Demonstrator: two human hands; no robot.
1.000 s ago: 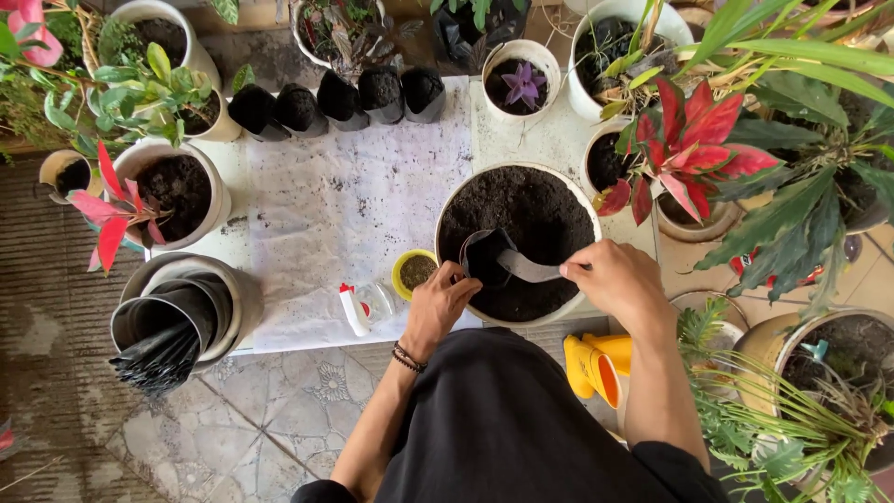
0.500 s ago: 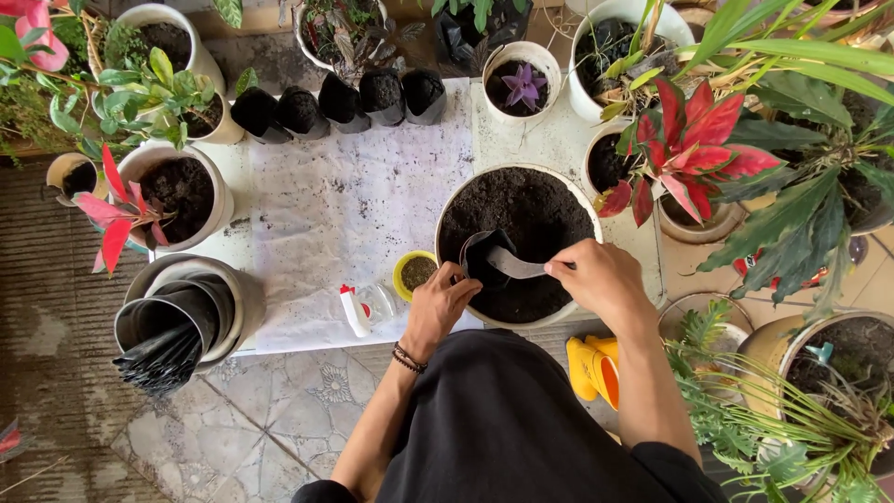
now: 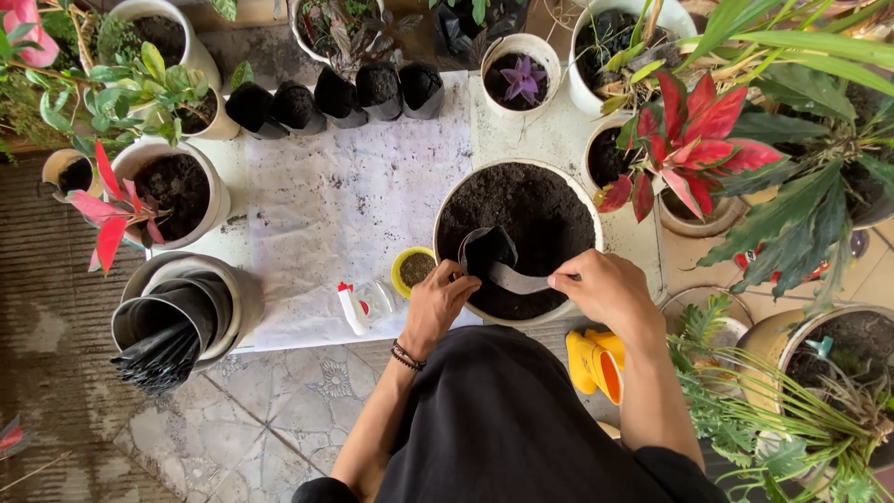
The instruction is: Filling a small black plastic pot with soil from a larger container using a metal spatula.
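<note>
A wide white basin (image 3: 447, 207) full of dark soil sits on the table in front of me. Over its near side my left hand (image 3: 440, 304) pinches the rim of a small black plastic grow bag (image 3: 486, 250), which stands open in the soil. My right hand (image 3: 598, 289) grips a grey scoop (image 3: 518, 278) whose tip reaches toward the bag's mouth.
A row of filled black grow bags (image 3: 339, 97) lines the table's far edge. A white spray bottle (image 3: 358, 306) and a small yellow cup (image 3: 412, 270) lie left of the basin. A grey pot holding empty black bags (image 3: 171, 328) stands front left. Potted plants crowd both sides; a yellow watering can (image 3: 592, 365) is below.
My right hand with the scoop has shifted slightly left and toward me, staying at the bag. The left hand has kept its hold on the bag's rim.
</note>
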